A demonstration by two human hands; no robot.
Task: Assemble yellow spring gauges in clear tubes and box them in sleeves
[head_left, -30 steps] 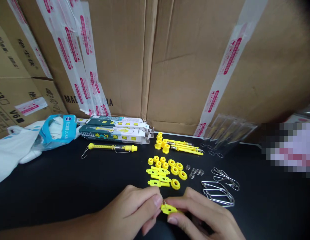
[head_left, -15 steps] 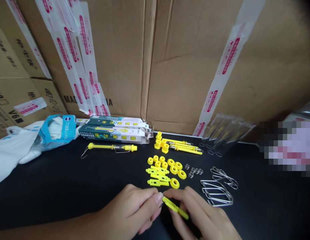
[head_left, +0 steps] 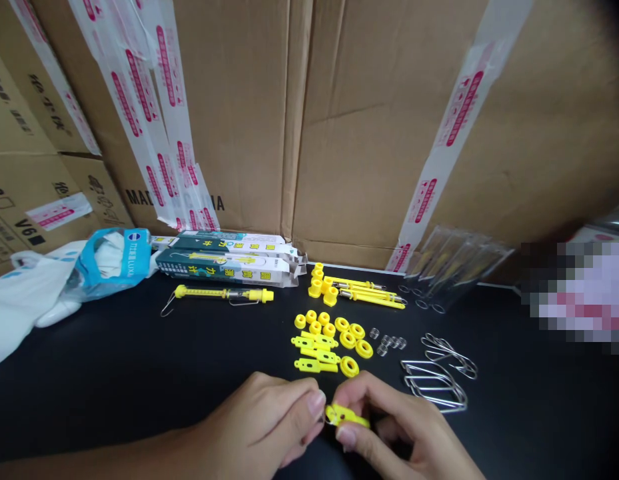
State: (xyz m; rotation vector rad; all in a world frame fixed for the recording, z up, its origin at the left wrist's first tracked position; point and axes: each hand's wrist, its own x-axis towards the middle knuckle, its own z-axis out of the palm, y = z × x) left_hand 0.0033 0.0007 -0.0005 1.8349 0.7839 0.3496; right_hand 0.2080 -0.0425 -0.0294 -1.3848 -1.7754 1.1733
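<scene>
As held at this moment, one yellow tab (head_left: 350, 417) lies between the hands, low over the black table (head_left: 99, 393), with a small wire loop (head_left: 330, 415) showing at its left end.

Right hand (head_left: 404, 423): narrow pinch, thumb and forefinger closed on the tab. Left hand (head_left: 259, 420): fingers curled, tips right at the wire; cannot tell whether they grip it. Work in hand: close fingertip handling of wire at the tab's end.

Next out, just beyond the hands:
- three loose tabs (head_left: 314, 351), stacked in a slanting row
- yellow rings (head_left: 349, 367), grouped with small yellow caps (head_left: 312, 327)
- small coil springs (head_left: 389, 343), to the right of the rings
- bent wire hooks (head_left: 434, 387), in two heaps further right

Farther back:
- one assembled spring scale (head_left: 219, 294), lying on its side, hook to the left
- yellow rods (head_left: 364, 292), side by side with yellow sleeves (head_left: 322, 283)
- clear packets (head_left: 454, 267), leaning at the wall
- printed boxes (head_left: 224, 267), stacked flat
- blue-and-white bag (head_left: 109, 265), on a white sack (head_left: 24, 307)

Farthest: cardboard cartons (head_left: 229, 113), sealed with red-printed tape (head_left: 139, 93). At right, a pixelated patch (head_left: 579, 293); contents cannot be told.
</scene>
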